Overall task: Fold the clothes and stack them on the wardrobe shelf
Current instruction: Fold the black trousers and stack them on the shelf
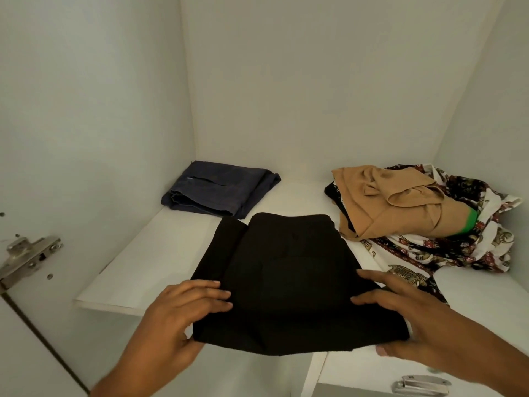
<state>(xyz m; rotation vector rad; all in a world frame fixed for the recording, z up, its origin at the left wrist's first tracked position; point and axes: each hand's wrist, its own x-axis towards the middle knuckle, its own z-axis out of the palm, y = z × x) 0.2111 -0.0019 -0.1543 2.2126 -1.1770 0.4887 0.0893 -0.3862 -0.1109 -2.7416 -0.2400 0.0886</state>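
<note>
Black folded garment (289, 282) is lying partly on the white wardrobe shelf (148, 267), its near edge overhanging the shelf's front lip. Both hands are gripping that near edge: the left hand (183, 313) is pinching the garment's near left corner, fingers lying on top of the cloth and the thumb tucking under it; the right hand (406, 313) is pinching the near right corner the same way, fingers spreading over the top and the thumb showing below the edge. Both forearms are reaching in from the bottom of the view, angling inward toward the garment. Behind the garment to the left, a folded navy garment (220, 193) is sitting at the back of the shelf. To the garment's right, a tan garment (395, 202) is resting crumpled on a patterned cloth (469, 247).
</note>
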